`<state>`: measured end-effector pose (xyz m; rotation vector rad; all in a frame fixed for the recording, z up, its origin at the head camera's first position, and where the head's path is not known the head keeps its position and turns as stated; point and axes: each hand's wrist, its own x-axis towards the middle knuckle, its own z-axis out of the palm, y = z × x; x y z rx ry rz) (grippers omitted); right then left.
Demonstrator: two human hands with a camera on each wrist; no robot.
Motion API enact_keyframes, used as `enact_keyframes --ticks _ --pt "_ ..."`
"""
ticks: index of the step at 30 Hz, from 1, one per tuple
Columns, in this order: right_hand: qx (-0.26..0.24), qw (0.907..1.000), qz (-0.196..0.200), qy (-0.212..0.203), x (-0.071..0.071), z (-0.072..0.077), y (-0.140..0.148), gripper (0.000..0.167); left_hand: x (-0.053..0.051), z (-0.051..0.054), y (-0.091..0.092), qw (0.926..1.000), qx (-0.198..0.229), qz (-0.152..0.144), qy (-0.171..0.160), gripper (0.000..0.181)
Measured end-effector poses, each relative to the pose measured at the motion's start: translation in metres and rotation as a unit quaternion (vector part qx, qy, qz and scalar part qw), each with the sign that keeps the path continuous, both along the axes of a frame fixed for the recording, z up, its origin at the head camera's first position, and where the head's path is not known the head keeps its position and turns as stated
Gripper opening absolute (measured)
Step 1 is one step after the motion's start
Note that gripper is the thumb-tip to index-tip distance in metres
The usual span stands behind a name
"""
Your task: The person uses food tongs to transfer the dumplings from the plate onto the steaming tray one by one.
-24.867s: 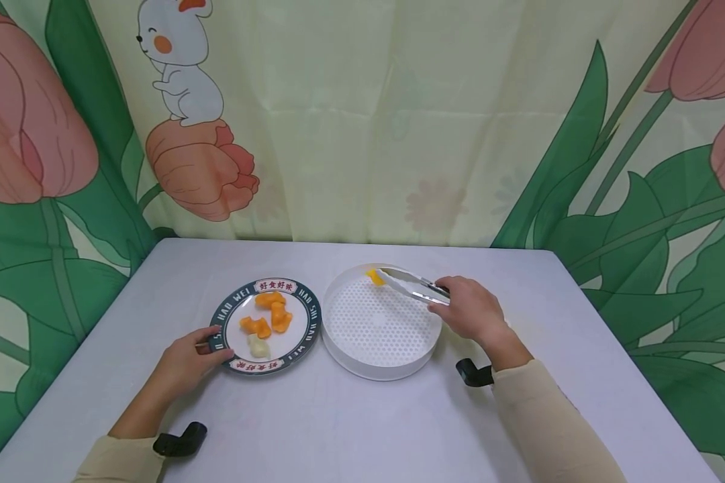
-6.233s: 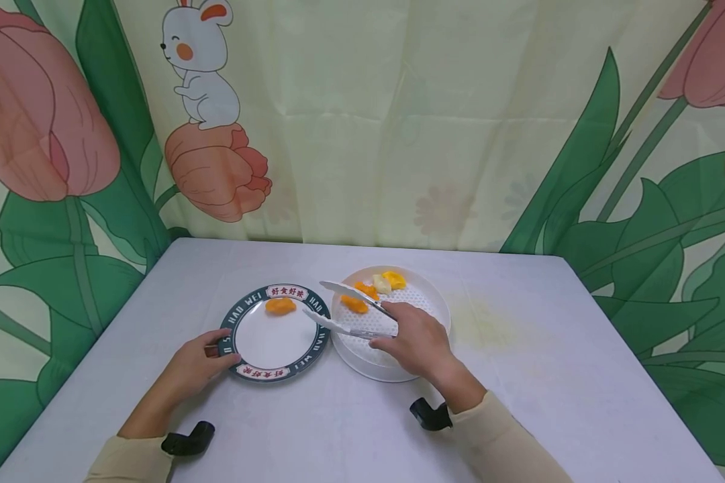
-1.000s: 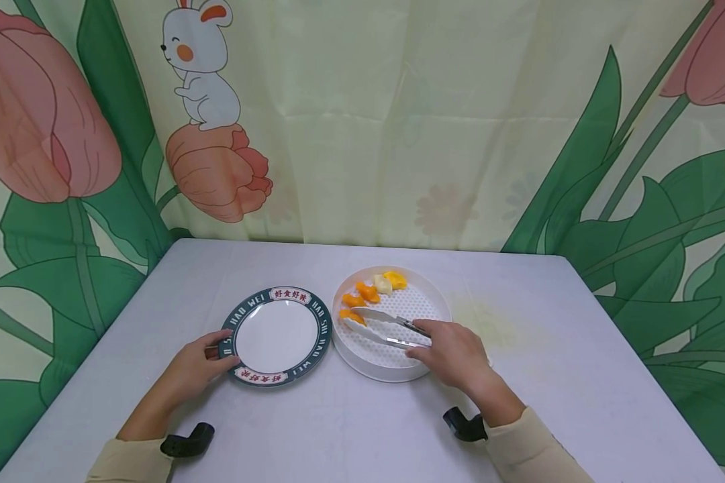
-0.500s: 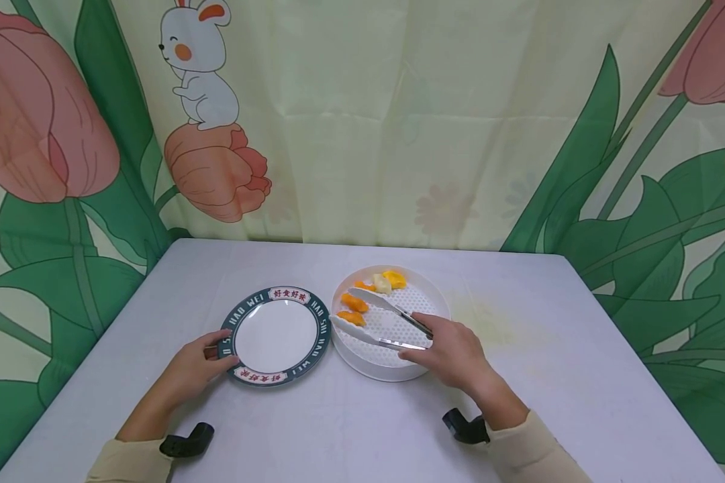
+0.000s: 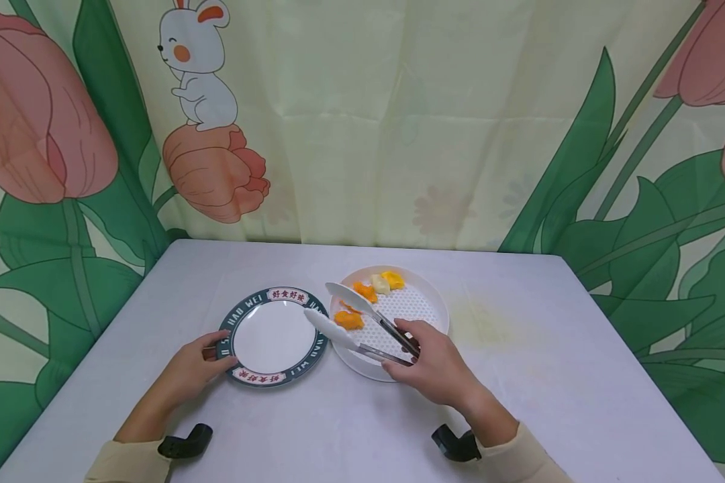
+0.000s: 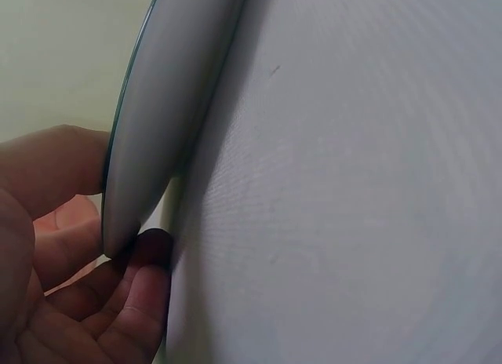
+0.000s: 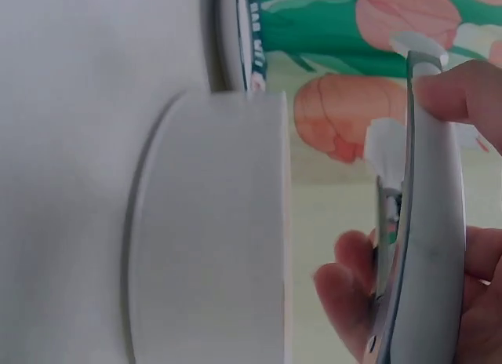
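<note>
My left hand (image 5: 190,369) grips the near left rim of a white plate (image 5: 278,339) with a dark patterned border. In the left wrist view, the thumb lies on one face of the plate (image 6: 161,105) and fingers curl under it, the rim slightly raised. My right hand (image 5: 438,369) holds metal tongs (image 5: 364,307) with white tips, spread apart and gripping nothing. Their tips hover between the plate and a round white perforated tray (image 5: 413,310). Inside this tray sit orange dumpling-like pieces (image 5: 348,320), a cream one (image 5: 380,284) and a yellow one (image 5: 393,279). The tongs partly hide one orange piece.
A white cloth (image 5: 314,429) covers the table, with a faint yellowish stain (image 5: 480,320) right of the tray. Behind the table hangs a printed curtain (image 5: 362,134). The plate and tray stand side by side, nearly touching.
Earlier, several pieces lay on the plate; now they are in the tray. Within the last second the tongs let go of an orange piece, spread, and moved left toward the plate.
</note>
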<state>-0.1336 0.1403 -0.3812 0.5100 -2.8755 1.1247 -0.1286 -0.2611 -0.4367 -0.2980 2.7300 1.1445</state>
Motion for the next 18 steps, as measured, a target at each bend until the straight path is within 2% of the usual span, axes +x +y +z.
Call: enact_keyframes --ticks 4,12,18 --pt "-0.002 0.9998 0.018 0.008 0.009 -0.003 -0.009 0.066 0.0 0.001 0.0 1.0 0.0 -0.003 0.0 0.074" --pt "0.024 0.9956 0.057 0.07 0.022 -0.018 -0.023 0.063 0.0 0.003 0.001 1.0 0.001 0.0 -0.005 0.075" --pt "0.054 0.9908 0.081 0.095 0.029 -0.026 -0.032 0.062 0.002 0.002 0.0 0.9999 -0.004 -0.01 0.005 0.073"
